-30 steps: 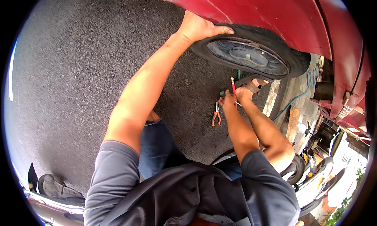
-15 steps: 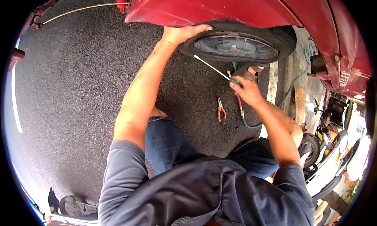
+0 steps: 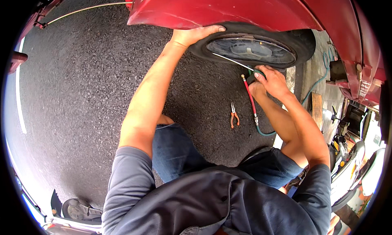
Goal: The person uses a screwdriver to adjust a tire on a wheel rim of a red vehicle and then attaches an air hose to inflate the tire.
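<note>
My left hand (image 3: 191, 36) clasps the edge of a black tyre (image 3: 305, 45) under a red fender (image 3: 216, 8). One digit lies along the sidewall, and the other fingers are out of sight behind the tread. My right hand (image 3: 275, 83) is closed round the green handle of a long screwdriver (image 3: 233, 61). Its pale shaft slants up to the left, with the tip at the lower left edge of the wheel's dark rim (image 3: 248, 50). Whether the tip is wedged under the rim or only touches it, I cannot tell.
Long-nose pliers (image 3: 234, 116) with orange handles lie on the asphalt (image 3: 98, 80). Right of them is a red air-hose fitting (image 3: 251, 99), joined to a teal hose (image 3: 264, 133). A wooden board (image 3: 317, 106) and a parked motorbike (image 3: 347, 161) are at the right.
My right hand has moved up and to the right with the screwdriver. The screwdriver's tip has come from below the tyre onto the wheel's lower left. My left hand keeps its place on the tyre.
</note>
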`<state>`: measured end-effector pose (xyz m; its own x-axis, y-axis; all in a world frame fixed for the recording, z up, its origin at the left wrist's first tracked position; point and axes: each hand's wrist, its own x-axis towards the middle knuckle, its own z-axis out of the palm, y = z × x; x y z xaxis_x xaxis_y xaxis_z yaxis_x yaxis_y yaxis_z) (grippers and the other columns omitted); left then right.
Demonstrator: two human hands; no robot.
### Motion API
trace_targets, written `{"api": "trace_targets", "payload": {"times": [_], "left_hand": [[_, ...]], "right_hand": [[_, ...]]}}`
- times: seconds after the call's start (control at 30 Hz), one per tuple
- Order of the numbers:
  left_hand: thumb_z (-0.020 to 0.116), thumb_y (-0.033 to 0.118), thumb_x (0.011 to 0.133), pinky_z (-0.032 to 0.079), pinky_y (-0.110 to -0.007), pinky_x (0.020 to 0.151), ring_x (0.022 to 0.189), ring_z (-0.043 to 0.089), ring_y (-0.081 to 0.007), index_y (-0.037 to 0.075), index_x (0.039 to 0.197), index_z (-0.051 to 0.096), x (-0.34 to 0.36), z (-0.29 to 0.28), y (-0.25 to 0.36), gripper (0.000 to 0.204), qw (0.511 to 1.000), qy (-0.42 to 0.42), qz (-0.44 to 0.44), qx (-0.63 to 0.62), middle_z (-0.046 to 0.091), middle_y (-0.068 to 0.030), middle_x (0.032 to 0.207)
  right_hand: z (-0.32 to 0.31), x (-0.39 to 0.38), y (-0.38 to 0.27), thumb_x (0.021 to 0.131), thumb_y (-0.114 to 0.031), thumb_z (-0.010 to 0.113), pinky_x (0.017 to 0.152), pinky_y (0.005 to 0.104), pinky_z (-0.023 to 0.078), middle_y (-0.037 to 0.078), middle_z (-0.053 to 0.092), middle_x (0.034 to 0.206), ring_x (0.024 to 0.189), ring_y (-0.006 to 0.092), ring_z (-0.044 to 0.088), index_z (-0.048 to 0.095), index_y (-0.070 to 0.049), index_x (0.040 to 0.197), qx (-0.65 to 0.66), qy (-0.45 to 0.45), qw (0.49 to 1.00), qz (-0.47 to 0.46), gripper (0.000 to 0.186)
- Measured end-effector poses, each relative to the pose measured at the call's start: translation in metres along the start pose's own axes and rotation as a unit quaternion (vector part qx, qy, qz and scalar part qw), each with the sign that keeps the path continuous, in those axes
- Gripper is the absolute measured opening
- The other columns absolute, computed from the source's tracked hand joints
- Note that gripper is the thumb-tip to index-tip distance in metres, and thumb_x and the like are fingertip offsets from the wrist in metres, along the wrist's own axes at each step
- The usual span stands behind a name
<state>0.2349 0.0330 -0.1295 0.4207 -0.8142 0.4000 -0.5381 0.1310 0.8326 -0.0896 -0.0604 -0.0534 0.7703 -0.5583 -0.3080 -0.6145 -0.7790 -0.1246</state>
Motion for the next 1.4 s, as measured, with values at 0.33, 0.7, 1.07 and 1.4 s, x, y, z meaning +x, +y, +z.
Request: {"api": "trace_targets", "payload": {"times": [0.33, 0.7, 1.07, 1.4], "left_hand": [[0.088, 0.052, 0.065, 0.055, -0.036, 0.08, 0.094, 0.069, -0.0237, 0.003, 0.111, 0.068, -0.002, 0.002, 0.003, 0.069, 0.999, 0.025, 0.017, -0.017, 0.073, -0.0096, 0.101], [0.078, 0.053, 0.078, 0.049, -0.042, 0.096, 0.111, 0.062, -0.0286, 0.011, 0.118, 0.066, -0.006, -0.003, 0.012, 0.059, 0.999, -0.013, -0.014, -0.039, 0.07, -0.0069, 0.116], [0.087, 0.046, 0.07, 0.054, -0.034, 0.085, 0.096, 0.069, -0.0218, 0.003, 0.106, 0.07, -0.006, -0.003, 0.008, 0.058, 0.995, 0.018, -0.031, -0.088, 0.074, -0.0091, 0.1], [0.076, 0.052, 0.08, 0.048, -0.039, 0.099, 0.114, 0.06, -0.0246, 0.011, 0.122, 0.064, 0.001, -0.006, 0.0, 0.06, 0.989, -0.108, -0.064, -0.075, 0.067, -0.0067, 0.12]], "right_hand": [[-0.031, 0.018, -0.009, 0.079, -0.012, 0.06, 0.08, 0.0365, 0.05, 0.006, 0.059, 0.1, 0.091, 0.0249, 0.064, 0.06, -0.008, 0.109, -0.206, 0.051, 0.954, -0.212, 0.03], [-0.054, 0.052, -0.026, 0.079, -0.01, 0.061, 0.078, 0.0399, 0.05, 0.007, 0.057, 0.094, 0.085, 0.0266, 0.063, 0.06, -0.007, 0.088, -0.173, 0.019, 0.937, -0.304, 0.01], [0.005, 0.008, -0.057, 0.079, -0.004, 0.062, 0.066, 0.0436, 0.056, 0.017, 0.054, 0.098, 0.081, 0.0345, 0.068, 0.05, -0.003, 0.104, -0.153, -0.044, 0.983, -0.091, 0.027], [0.146, -0.004, -0.061, 0.099, -0.05, 0.053, 0.038, 0.0288, 0.038, 0.002, 0.056, 0.062, 0.043, 0.0097, 0.048, 0.056, -0.005, 0.075, 0.47, -0.137, 0.822, 0.291, 0.051]]}}
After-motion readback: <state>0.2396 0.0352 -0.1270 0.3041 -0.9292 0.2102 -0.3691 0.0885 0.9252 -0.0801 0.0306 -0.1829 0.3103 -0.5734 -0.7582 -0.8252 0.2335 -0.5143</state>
